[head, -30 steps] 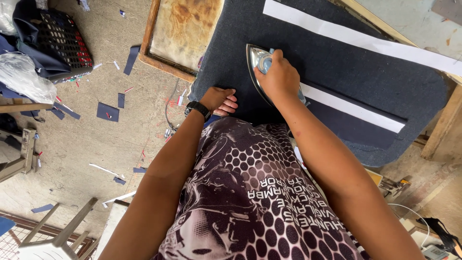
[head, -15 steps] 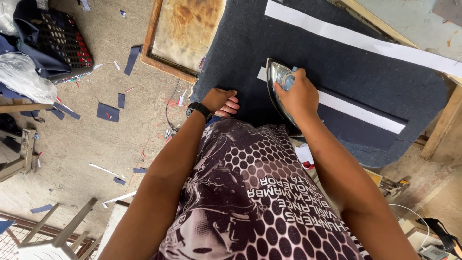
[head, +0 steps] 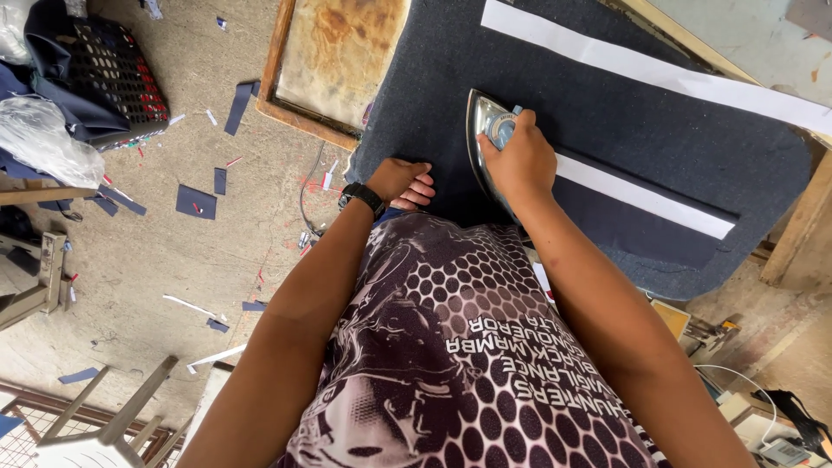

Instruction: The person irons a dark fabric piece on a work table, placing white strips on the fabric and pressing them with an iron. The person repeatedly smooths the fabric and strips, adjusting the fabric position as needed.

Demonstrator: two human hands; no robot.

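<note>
Dark grey padded worktop [head: 607, 104] fills my view. My right hand [head: 518, 160] has its fingers closed around the silver metal iron [head: 485, 130], beside the white fabric strip [head: 641, 198]. My left hand [head: 400, 179], fingers loosely curled, rests on the worktop's edge.

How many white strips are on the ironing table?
2. One long white strip lies along the far side; another white strip lies nearer, its end under the iron. More may be hidden.

Below me a dusty concrete floor [head: 156, 251] lies littered with dark fabric scraps [head: 196, 201] and paper slivers, a rust-stained wooden-framed board [head: 340, 52] resting on it, wooden furniture pieces [head: 35, 277] at its edge.
</note>
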